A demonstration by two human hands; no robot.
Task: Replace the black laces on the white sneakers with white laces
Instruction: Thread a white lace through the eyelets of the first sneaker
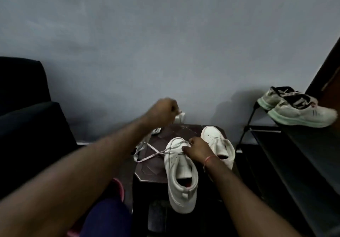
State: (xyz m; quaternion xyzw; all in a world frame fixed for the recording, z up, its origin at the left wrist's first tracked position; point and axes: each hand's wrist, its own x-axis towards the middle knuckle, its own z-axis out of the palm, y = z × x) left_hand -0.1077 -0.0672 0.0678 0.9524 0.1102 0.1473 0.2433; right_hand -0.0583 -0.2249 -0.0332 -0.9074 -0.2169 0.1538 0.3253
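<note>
Small dark table (150, 171) holds both shoes. Near sneaker (181, 179) at table front, heel over edge. Other sneaker (215, 137) at table right side. Left hand (163, 109) above table back edge, fist tight on white lace (147, 158). Right hand (197, 149) pinches lace on near sneaker.

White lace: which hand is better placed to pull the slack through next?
Left. The left hand is raised with the white lace running up to its curled fingers, slack looping across the table. The right hand grips the near sneaker at the eyelets, so it steadies.
</note>
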